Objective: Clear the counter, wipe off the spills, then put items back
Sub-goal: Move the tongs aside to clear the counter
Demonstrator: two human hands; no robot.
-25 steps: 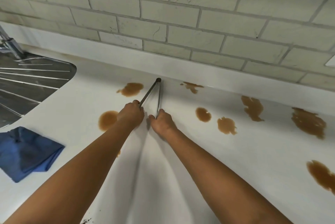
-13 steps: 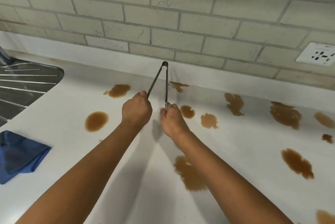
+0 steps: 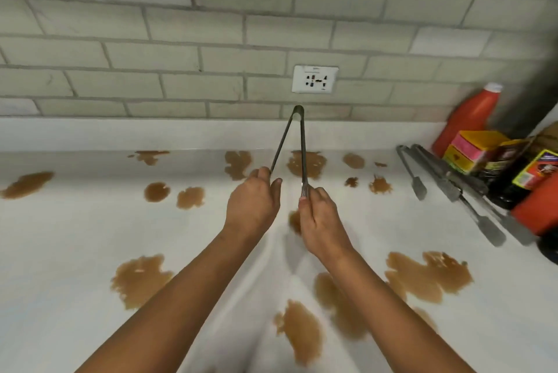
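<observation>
Both hands, left (image 3: pixel 253 206) and right (image 3: pixel 320 218), each grip one arm of the tongs (image 3: pixel 297 143) above the spill-stained table (image 3: pixel 75 236); a red bottle (image 3: pixel 471 116), its contents hidden, stands at two o'clock.

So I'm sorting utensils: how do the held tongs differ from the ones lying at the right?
The held tongs are off the counter, one arm in the left hand, the other in the right hand; the lying tongs rest flat by the bottles. The held tongs are spread in a V with the hinge toward the wall; the lying tongs look nearly closed. Both are grey metal.
</observation>
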